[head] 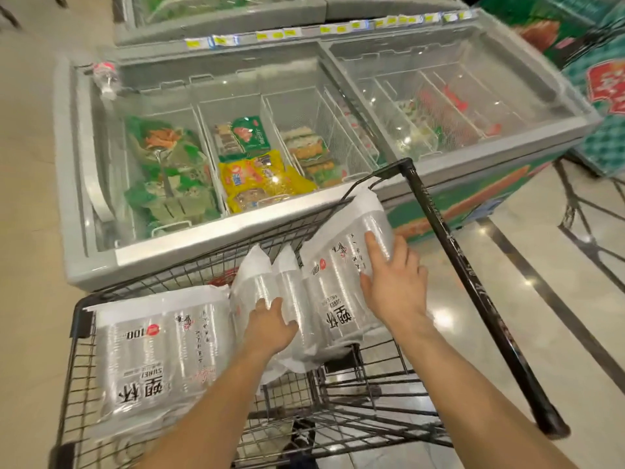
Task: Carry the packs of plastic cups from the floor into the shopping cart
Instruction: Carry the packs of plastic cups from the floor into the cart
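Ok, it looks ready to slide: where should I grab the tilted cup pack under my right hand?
Probably by its two long edges, both hands coming from the near side. The tilted pack is broad, flat, slick film; the right hand only lies flat on its face.

Black wire shopping cart point(83, 324) stands on polished tile floor point(541, 333), just beside chest freezer point(169, 252). In cart: 1 pack of plastic cups point(152, 350) flat at L; two upright packs point(257, 282) mid; big tilted pack point(338, 275) at R, against far corner.
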Available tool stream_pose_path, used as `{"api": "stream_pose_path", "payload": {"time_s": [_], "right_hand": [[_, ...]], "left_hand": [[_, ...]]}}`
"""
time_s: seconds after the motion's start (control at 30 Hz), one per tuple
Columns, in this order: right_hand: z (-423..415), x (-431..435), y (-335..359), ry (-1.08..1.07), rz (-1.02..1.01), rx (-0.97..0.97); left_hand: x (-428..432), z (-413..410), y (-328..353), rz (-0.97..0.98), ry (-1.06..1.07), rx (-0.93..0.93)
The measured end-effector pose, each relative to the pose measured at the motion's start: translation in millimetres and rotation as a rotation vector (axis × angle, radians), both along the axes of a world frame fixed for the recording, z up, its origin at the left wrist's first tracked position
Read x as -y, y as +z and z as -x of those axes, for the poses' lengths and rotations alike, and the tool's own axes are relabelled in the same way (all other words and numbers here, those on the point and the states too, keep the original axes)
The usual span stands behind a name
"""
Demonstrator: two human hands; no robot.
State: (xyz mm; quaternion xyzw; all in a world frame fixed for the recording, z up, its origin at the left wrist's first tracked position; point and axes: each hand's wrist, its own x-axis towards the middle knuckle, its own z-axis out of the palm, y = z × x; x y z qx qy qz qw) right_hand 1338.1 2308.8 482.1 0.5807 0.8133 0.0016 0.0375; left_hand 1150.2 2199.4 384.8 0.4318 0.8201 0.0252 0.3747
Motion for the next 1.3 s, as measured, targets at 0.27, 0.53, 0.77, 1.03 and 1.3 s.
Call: {"api": "stream_pose_path", "payload": {"time_s": [0.27, 0.53, 0.77, 1.03, 1.3], "right_hand": [[-3, -11, 14, 0.001, 0.059, -0.056], [32, -4, 46, 0.207, 0.023, -0.329], [125, 35, 101, 0.483, 0.058, -0.448], [245, 160, 181, 0.856, -0.07, -0.404], [333, 385, 224, 1.169, -0.079, -0.336]], "left_hand": [[-3, 0, 5, -0.008, 0.005, 0.026], [-3, 32, 69, -0.263, 0.083, 0.029], [55, 102, 177, -0.545, 0.159, -0.21], [234, 178, 272, -0.462, 0.311, -0.724], [503, 206, 321, -0.285, 0.535, -0.974]]}}
